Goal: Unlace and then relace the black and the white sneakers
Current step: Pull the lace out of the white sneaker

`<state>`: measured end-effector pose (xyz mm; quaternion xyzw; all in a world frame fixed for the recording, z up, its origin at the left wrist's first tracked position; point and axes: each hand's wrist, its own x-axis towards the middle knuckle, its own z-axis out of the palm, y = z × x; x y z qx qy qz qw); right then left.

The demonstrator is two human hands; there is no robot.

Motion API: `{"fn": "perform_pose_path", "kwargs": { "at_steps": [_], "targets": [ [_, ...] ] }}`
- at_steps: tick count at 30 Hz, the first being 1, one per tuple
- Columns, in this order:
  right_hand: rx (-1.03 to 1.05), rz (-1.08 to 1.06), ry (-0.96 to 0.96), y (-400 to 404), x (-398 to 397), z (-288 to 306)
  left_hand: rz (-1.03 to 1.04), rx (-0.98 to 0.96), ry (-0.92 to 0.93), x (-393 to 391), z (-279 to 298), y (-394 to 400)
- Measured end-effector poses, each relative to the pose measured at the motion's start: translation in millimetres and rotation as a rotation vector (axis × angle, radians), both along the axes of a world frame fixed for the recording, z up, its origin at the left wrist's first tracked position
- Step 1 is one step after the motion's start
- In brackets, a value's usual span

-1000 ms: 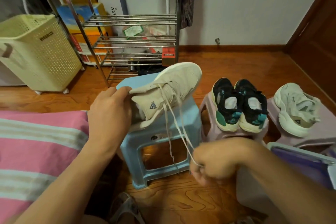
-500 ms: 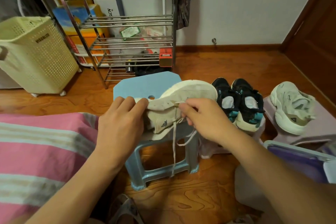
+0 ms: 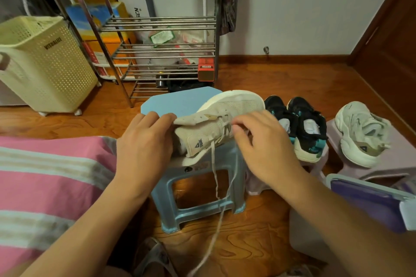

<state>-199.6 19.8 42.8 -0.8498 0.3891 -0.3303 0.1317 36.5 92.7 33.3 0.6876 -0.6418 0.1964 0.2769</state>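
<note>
The white sneaker lies tilted on its side on the blue stool, heel toward the person, toe pointing away and to the right, so its long axis runs from the left hand up toward the far right.

The left hand grips the heel end, fingers curled over the collar, steadying the shoe. The right hand sits over the lace area at mid-shoe, fingers bent down onto the eyelets; whether it pinches a lace crossing or only touches it cannot be told.

The lace hangs loose from the upper eyelets, falling below the right hand, past the front of the stool toward the floor. The eyelet rows lie directly under the right fingertips, so this hand is the nearer one for the next pull; judged stage: unlacing, upper rows already slack.

Beyond the right hand, further right, the pair of black sneakers stands on a pale stool. The second white sneaker rests well apart, further right again.
</note>
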Motion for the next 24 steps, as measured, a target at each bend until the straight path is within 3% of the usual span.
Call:
{"fn": "perform_pose_path", "kwargs": {
  "at_steps": [3, 7, 10, 13, 17, 19, 22, 24],
  "targets": [
    [0.099, -0.133, 0.057, -4.9, 14.5, -17.3, 0.009, 0.017, -0.039, -4.0, -1.8, 4.1],
    [0.065, 0.012, 0.095, -0.8, 20.7, -15.0, -0.001, 0.017, -0.058, -5.4, -0.2, 2.9],
    [0.369, 0.051, -0.168, 9.1, 27.2, -8.4, 0.003, 0.027, -0.038, -2.5, -0.2, 2.3],
    [0.665, -0.139, -0.419, 11.9, 33.5, -14.2, 0.004, 0.034, -0.019, -1.1, 0.9, 1.4],
    [0.515, -0.247, -0.321, 8.8, 39.9, -20.0, 0.004, 0.032, -0.056, -6.0, -1.7, 1.6],
    [0.648, -0.137, -0.379, 7.7, 39.6, -11.8, -0.004, 0.018, -0.064, 0.0, -1.4, 2.3],
    [1.08, 0.157, -0.644, 5.1, 31.0, 5.9, 0.049, -0.008, -0.028, 18.8, 8.7, -4.4],
    [1.204, 0.267, -0.612, 4.7, 23.7, 7.9, 0.128, 0.028, -0.003, 36.9, 13.5, -11.4]
  ]
}}
